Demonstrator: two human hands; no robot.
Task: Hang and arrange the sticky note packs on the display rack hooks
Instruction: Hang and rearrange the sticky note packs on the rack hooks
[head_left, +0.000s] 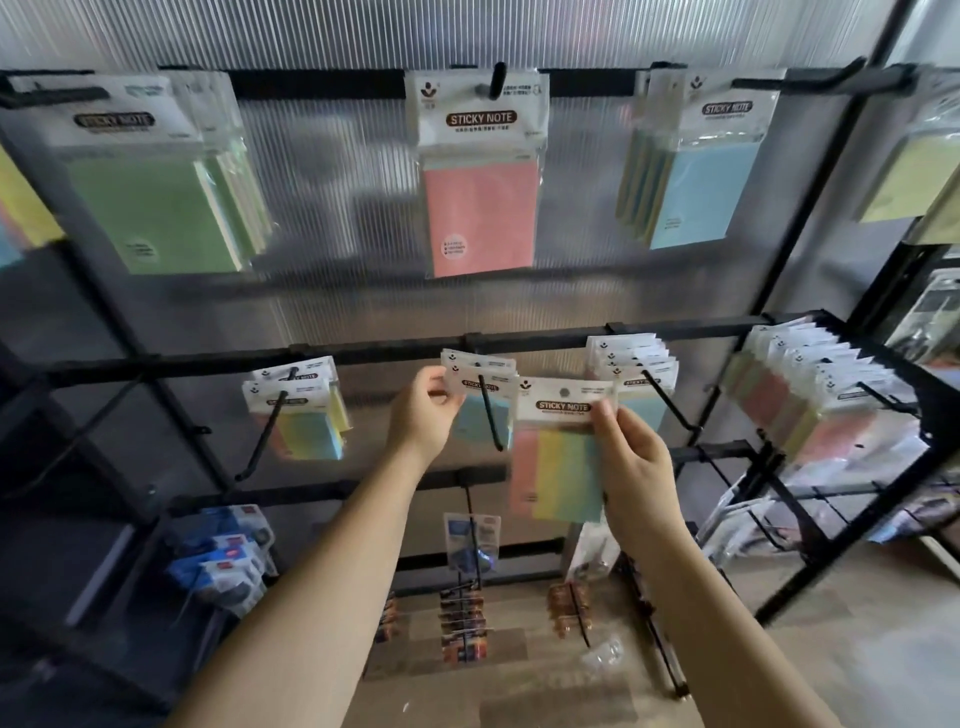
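**Item: striped sticky note pack, in hand, not yet hung**

Our right hand (631, 457) pinches the striped pack (558, 452) by its white card header, fingers closed on the right edge, just right of the middle hook (491, 415). Our left hand (426, 410) grips the header of the hung packs (475, 376) on that hook. We judge the pack light, its sleeve slippery and floppy; the stiff header by the punched hole is the best hold.
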